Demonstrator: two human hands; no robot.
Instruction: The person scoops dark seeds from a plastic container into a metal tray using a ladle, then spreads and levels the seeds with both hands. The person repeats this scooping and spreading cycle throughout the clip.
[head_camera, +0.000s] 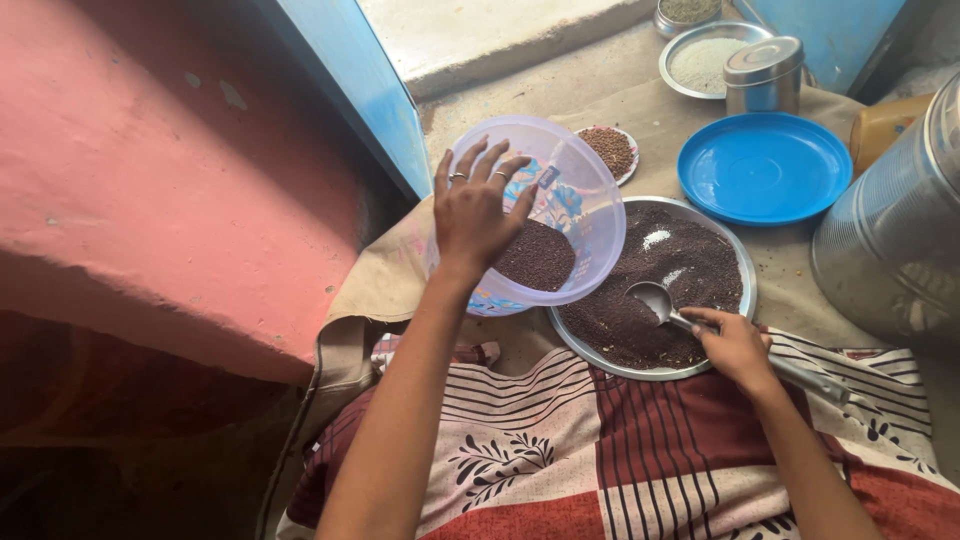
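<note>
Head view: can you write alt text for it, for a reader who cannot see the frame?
Seen from above, the left hand tilts a translucent plastic tub part full of small dark seeds, while the right hand holds a metal spoon over a round steel plate of the same seeds. A blue lid, steel containers and a patterned cloth surround them.

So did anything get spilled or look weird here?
Nothing looks spilled. The left hand tilts a clear plastic container of dark seeds over the steel plate. Two small white patches among the plate's dark seeds stand out.
</note>
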